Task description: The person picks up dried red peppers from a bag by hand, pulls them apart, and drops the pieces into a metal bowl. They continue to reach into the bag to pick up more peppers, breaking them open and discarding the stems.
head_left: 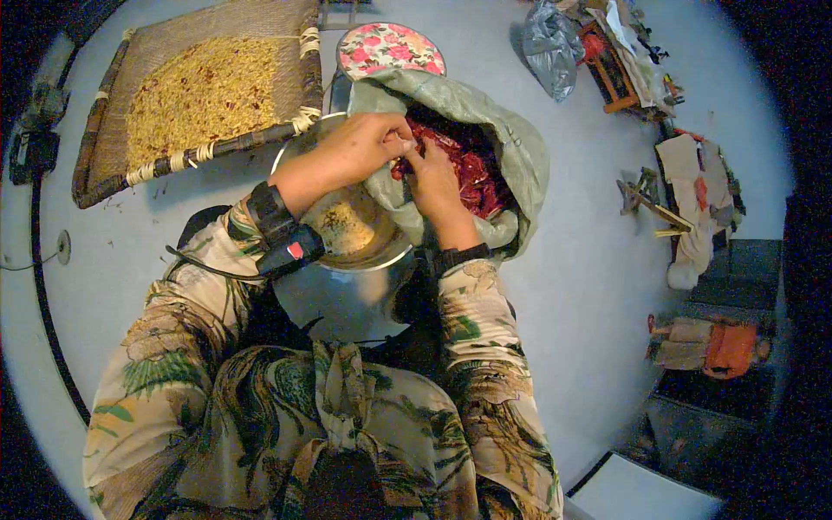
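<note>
My left hand (354, 149) reaches over the metal bowl (403, 260), its fingers closed in a pinch at the edge of the sack. Facing it, my right hand (436, 180) is closed too, thumb and fingertips meeting the left fingertips. Whatever is between the fingers is too small to make out. Dark red dried pods, which look like chilies (475, 169), fill the open pale green sack (524, 152) just beyond my right hand. Pale yellow bits with dark specks (342, 227) lie in the bowl, below my left wrist.
A wood-framed woven tray (173, 48) with yellow grains (204, 95) is at upper left. Behind the sack is a round floral-patterned item (390, 48). A grey plastic bag (551, 52) lies at the upper right. A person in orange (728, 349) is at far right.
</note>
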`<state>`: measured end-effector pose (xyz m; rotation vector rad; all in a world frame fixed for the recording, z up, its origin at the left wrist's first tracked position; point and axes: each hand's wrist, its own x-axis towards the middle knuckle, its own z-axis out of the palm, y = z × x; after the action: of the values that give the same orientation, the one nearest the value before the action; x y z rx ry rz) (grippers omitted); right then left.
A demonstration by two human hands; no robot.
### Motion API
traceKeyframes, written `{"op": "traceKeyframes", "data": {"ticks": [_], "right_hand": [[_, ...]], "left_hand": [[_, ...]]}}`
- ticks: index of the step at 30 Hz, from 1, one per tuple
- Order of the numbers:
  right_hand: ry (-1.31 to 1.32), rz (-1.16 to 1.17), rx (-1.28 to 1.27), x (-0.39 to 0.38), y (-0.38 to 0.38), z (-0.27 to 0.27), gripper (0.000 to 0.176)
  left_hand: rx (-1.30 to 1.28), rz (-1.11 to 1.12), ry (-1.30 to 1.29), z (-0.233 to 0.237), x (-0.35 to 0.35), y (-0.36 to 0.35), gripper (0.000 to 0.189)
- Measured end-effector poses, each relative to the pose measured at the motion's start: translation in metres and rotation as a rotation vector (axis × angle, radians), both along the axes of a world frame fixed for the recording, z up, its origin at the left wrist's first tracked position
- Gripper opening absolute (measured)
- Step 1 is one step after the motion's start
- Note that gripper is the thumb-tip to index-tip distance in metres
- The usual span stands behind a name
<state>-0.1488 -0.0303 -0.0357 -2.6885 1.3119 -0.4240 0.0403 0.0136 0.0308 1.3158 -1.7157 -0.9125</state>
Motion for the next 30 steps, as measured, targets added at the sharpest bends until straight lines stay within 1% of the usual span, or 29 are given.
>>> {"op": "traceKeyframes", "data": {"ticks": [2, 5, 6, 9, 13, 16, 20, 24, 27, 30], "right_hand": [[0.025, -0.020, -0.031, -0.002, -0.002, -0.007, 0.042], [0.055, -0.046, -0.109, -0.008, -0.010, -0.018, 0.038], [0.064, -0.054, -0.139, -0.010, -0.012, -0.019, 0.036], [0.024, -0.077, -0.099, -0.015, -0.016, -0.015, 0.029], [-0.155, -0.116, -0.151, -0.027, -0.024, 0.004, 0.020], [-0.047, -0.418, 0.064, -0.033, -0.022, 0.032, 0.021], [-0.220, -0.429, -0.124, -0.054, -0.034, 0.019, 0.029], [-0.207, -0.462, -0.174, -0.063, -0.035, 0.020, 0.033], [-0.167, -0.488, -0.153, -0.069, -0.035, 0.022, 0.031], [-0.085, -0.553, 0.000, -0.076, -0.034, 0.027, 0.032]], "left_hand": [[0.057, -0.014, 0.083, 0.004, 0.000, 0.003, 0.018], [0.004, 0.011, -0.013, -0.004, 0.000, 0.000, 0.018], [-0.004, 0.013, -0.003, -0.004, 0.000, 0.000, 0.019], [-0.038, 0.020, 0.008, -0.003, 0.000, 0.003, 0.021], [-0.077, 0.007, -0.014, -0.002, 0.001, 0.002, 0.024], [-0.066, -0.003, -0.033, -0.002, 0.000, 0.002, 0.024], [-0.076, 0.015, -0.065, -0.003, -0.002, 0.002, 0.024], [-0.069, 0.013, -0.051, -0.003, -0.003, 0.002, 0.025], [-0.055, 0.022, -0.059, -0.003, -0.004, 0.003, 0.025], [-0.077, 0.022, -0.088, -0.003, -0.003, 0.003, 0.024]]}}
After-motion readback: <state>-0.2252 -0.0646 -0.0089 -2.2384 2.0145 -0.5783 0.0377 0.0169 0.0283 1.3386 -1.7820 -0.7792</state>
